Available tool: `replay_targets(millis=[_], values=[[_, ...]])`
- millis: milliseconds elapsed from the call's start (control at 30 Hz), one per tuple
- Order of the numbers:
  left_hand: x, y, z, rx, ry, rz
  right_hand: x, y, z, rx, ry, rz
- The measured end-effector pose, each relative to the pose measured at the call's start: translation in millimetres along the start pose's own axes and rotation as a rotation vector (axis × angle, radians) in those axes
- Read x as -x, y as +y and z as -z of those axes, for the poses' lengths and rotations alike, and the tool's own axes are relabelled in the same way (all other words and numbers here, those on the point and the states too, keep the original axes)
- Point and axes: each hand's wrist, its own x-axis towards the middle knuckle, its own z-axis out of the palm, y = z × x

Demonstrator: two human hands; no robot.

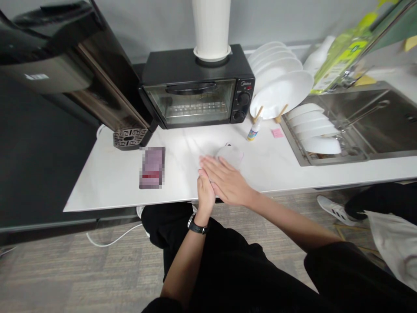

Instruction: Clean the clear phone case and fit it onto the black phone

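Observation:
My right hand [228,181] lies flat across my left hand [206,191] just above the counter's front edge, its fingers stretched out and slightly blurred. The palms face each other and appear to touch. My left hand, with a black-strapped watch [197,224] on its wrist, looks flat too, though most of its fingers are hidden behind the right. Whether anything thin lies between the palms cannot be seen. Just beyond my right fingers, a pale, rounded, flat piece [232,155] with a small dark spot at its top lies on the white counter [182,174].
A phone-like blurred item [152,167] lies left. Behind stand a drinks machine [130,137], a toaster oven [195,102] carrying a white pot [211,30], and racked plates [282,95]. A small bottle [254,130], pink note [277,133] and sink [368,121] are right. Another person's shoe [335,210] shows below.

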Motion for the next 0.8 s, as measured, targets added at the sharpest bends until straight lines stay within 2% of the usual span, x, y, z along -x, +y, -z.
replay_targets(millis=[100,300,433,567,700,800], values=[[-12,0,-3.0,-0.019,-0.013,-0.040,-2,3,3,-0.038,-0.055,0.080],[-30,6,-11.6,0.104,-0.140,-0.100,-6,28,23,-0.012,0.090,-0.069],[-20,14,-12.9,0.065,-0.135,-0.115,-6,19,27,-0.074,0.061,-0.013],[-8,20,-12.0,0.028,-0.103,-0.138,-4,3,25,0.043,0.109,-0.122],[-4,20,-9.3,-0.005,-0.065,-0.105,0,-5,25,0.046,-0.011,0.010],[-1,19,-8.1,0.050,-0.061,-0.061,2,-1,27,0.075,0.039,-0.097]])
